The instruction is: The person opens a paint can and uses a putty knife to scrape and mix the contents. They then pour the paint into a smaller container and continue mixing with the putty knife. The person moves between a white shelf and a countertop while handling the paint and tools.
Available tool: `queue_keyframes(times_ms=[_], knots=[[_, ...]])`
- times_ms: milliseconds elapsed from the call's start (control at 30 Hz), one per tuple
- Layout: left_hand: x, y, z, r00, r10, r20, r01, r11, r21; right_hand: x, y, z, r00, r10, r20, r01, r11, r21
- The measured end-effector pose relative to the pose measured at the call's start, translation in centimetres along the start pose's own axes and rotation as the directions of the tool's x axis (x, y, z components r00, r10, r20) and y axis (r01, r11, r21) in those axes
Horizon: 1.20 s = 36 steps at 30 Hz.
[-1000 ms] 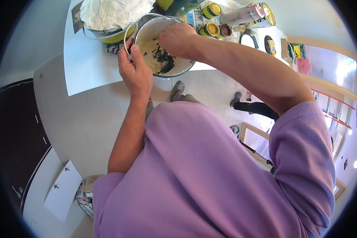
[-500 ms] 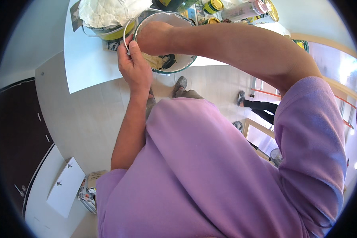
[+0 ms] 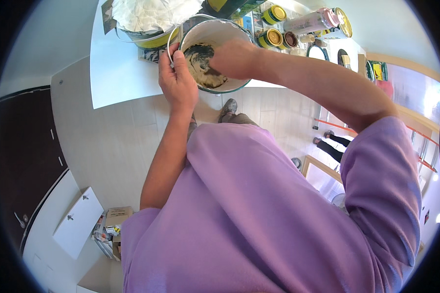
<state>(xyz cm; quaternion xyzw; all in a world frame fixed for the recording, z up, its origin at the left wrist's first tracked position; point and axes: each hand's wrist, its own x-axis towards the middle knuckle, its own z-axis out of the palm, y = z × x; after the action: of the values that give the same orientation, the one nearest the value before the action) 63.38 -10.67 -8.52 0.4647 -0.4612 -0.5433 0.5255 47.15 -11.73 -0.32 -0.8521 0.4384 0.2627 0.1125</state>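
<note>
My left hand (image 3: 177, 78) grips the rim of a white bucket (image 3: 208, 30) at the top centre, beside its white wire handle. Inside, a cream mixture (image 3: 212, 82) is streaked with dark, nearly black material. My right hand (image 3: 230, 58) is curled down in the bucket, slightly blurred; its fingertips and anything they hold are hidden. Left of the bucket, crumpled white cloth (image 3: 151, 12) tops a yellow-banded pail (image 3: 151, 41).
On the white tabletop (image 3: 112, 83) are yellow-lidded cans (image 3: 274, 14), a pink-capped bottle (image 3: 308, 22) and brushes. A person's legs (image 3: 330, 149) stand near a ladder (image 3: 425, 146) at right. A dark door (image 3: 27, 161) and cardboard box (image 3: 119, 215) are left.
My right hand swept left across the bucket, then back right. The dark material looks more smeared into the cream. The other person's legs have moved farther right and down.
</note>
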Motion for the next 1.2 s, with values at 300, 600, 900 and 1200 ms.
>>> queue_keyframes(times_ms=[300,600,900,1200], knots=[[-0.1,0.1,0.1,1.0,-0.027,0.016,0.028,0.999,-0.031,1.3,1.2,-0.8,0.991,0.068,-0.116,-0.067,0.998,0.014],[-0.1,0.5,-0.1,0.997,-0.07,0.041,0.07,0.997,-0.018,0.6,0.5,-0.9,0.995,0.101,-0.026,-0.094,0.976,0.196],[-0.1,0.6,0.2,0.995,-0.09,0.042,0.093,0.992,-0.08,2.6,3.3,-1.5,0.986,0.166,0.019,-0.162,0.927,0.338],[-0.3,1.0,0.0,0.99,-0.125,0.062,0.131,0.987,-0.089,2.4,0.4,-0.8,0.993,-0.041,-0.11,0.057,0.988,0.146]])
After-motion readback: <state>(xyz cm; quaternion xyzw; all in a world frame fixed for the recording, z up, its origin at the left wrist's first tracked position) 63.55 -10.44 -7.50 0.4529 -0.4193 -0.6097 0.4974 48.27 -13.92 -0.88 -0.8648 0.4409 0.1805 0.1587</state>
